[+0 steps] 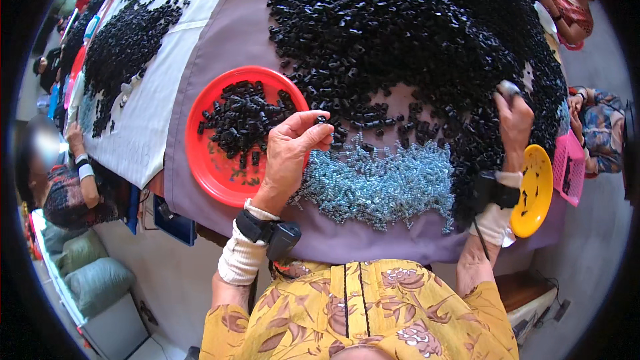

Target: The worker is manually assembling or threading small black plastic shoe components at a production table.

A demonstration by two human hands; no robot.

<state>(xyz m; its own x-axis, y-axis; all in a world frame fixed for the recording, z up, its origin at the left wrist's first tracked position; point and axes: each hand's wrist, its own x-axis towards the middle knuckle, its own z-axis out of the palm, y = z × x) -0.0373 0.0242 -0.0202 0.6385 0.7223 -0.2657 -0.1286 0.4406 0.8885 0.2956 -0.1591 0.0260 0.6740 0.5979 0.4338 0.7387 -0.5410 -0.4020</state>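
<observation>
So the left hand (291, 150) has thumb and index finger pinching 1 small black piece (321, 120), and it's up by the right rim of a round red plate (194, 143). That plate has a heap of similar black pieces (243, 112) in it, with bits of its printed pattern showing below them.

The right hand (517, 123) is way over on the other side, at the edge of the big black pile (400, 27). Its fingers are curled by a shiny silvery thing (509, 87), but it's kinda blurry, so I can't tell what that is or whether it's actually gripped.

Between the 2 hands, closer to the body, there's a spread of tiny pale-blue bits (380, 187) on the lilac cloth (230, 37). Just beside the right wrist sits a yellow plate (535, 170) with a few dark bits, then a pink basket (569, 157).
</observation>
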